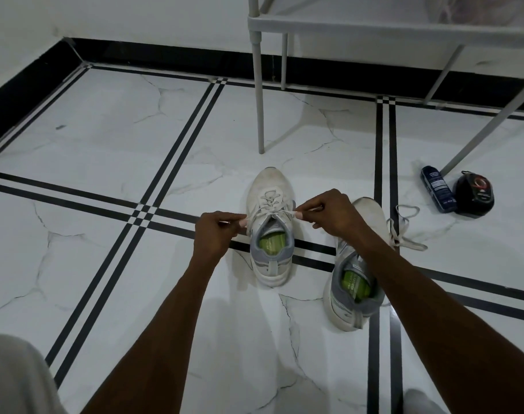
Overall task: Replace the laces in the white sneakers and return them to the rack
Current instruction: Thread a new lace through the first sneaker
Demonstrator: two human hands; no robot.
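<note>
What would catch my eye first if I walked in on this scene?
Two hands, the left hand and right hand, each pinching a lace end over a white sneaker at mid-floor. To its right stands the second sneaker, its lace trailing loose. Farther right lie a blue can and a black pouch by the rack leg.

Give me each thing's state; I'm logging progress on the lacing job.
Left shoe: upright on the floor, laced, lace ends pulled out sideways.
Right shoe: upright, partly hidden by the forearm.
Loose lace: lying on the floor beside the right shoe.
Left hand: pinching one lace end.
Right hand: pinching the other.
Blue can: lying down.
</note>
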